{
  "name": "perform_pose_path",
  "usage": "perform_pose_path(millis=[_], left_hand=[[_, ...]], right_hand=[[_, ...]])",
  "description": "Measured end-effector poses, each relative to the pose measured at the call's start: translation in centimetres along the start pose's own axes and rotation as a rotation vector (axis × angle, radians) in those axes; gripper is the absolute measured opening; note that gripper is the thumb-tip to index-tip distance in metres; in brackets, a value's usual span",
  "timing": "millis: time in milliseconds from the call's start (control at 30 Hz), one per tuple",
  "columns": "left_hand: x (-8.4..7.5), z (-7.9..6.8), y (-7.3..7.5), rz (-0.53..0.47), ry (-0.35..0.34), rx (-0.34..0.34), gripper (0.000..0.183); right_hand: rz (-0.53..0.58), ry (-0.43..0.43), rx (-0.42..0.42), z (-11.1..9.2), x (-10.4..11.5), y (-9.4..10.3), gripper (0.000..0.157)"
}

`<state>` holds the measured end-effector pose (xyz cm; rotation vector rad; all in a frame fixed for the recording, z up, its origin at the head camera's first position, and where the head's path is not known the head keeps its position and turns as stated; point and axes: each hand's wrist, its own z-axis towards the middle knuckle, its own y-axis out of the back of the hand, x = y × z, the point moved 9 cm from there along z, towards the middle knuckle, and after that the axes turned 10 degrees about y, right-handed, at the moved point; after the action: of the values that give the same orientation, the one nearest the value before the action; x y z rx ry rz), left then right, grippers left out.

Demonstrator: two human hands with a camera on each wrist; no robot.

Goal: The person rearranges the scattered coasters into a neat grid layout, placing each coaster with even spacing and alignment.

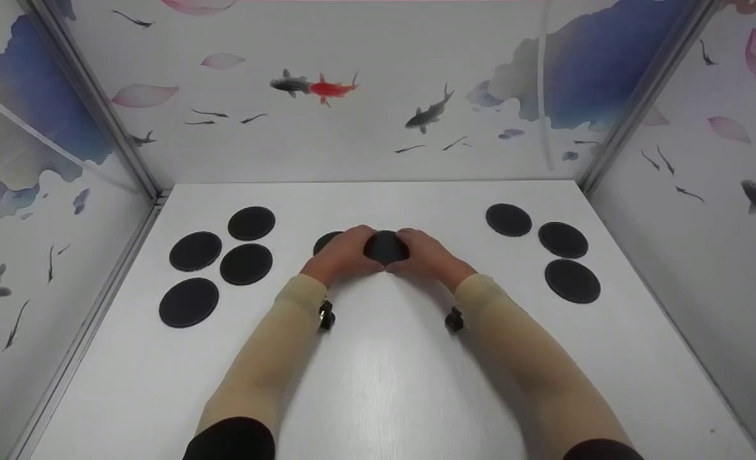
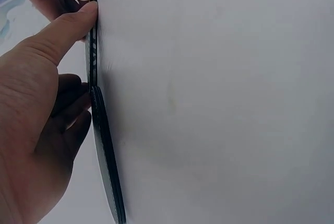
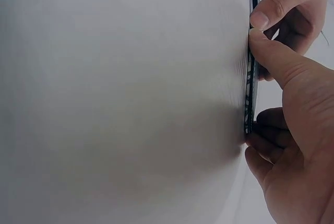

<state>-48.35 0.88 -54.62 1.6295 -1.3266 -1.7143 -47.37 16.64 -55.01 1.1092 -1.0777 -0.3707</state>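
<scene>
A round black coaster [image 1: 385, 248] lies at the middle of the table, between the person's two hands. The left hand [image 1: 346, 257] grips its left side and the right hand [image 1: 433, 257] its right side, thumbs meeting at the near edge. Both wrist views show the coaster edge-on, low along the white surface, with the left thumb [image 2: 68, 28] and right thumb [image 3: 274, 54] against its rim. Another black coaster [image 1: 326, 241], with a layered edge in the left wrist view [image 2: 110, 161], sits just left of it, partly hidden behind the left hand.
Several black coasters [image 1: 246, 264] lie spread on the table's left side. Three more [image 1: 573, 281] lie at the right. White panels [image 1: 365, 147] printed with fish and petals enclose the table [image 1: 378, 396] at the back and both sides.
</scene>
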Motion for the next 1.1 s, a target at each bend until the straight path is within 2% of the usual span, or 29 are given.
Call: perform_pose_path(millis=[233, 467, 733, 833, 933, 1100], left_hand=[[0.2, 0.4, -0.2, -0.007, -0.003, 0.010, 0.073], [0.2, 0.1, -0.2, -0.014, -0.005, 0.019, 0.073], [-0.1, -0.3, 0.6, -0.021, -0.012, 0.009, 0.093], [-0.5, -0.4, 0.9, -0.026, -0.017, 0.002, 0.097], [-1.3, -0.4, 0.8, -0.024, -0.037, -0.007, 0.094], [-3.5, -0.3, -0.4, 0.008, -0.094, -0.021, 0.084]], right_hand=[[0.015, -0.043, -0.001, -0.4, 0.1, 0.1, 0.079], [0.023, -0.027, -0.005, -0.3, 0.0, 0.0, 0.077], [0.075, -0.020, 0.010, -0.6, -0.8, 0.5, 0.093], [0.076, -0.049, 0.007, -1.4, -1.4, 1.2, 0.096], [0.077, -0.069, -0.005, -2.3, -1.8, 2.0, 0.092], [0.085, -0.076, -0.030, -4.1, -2.4, 3.2, 0.084]])
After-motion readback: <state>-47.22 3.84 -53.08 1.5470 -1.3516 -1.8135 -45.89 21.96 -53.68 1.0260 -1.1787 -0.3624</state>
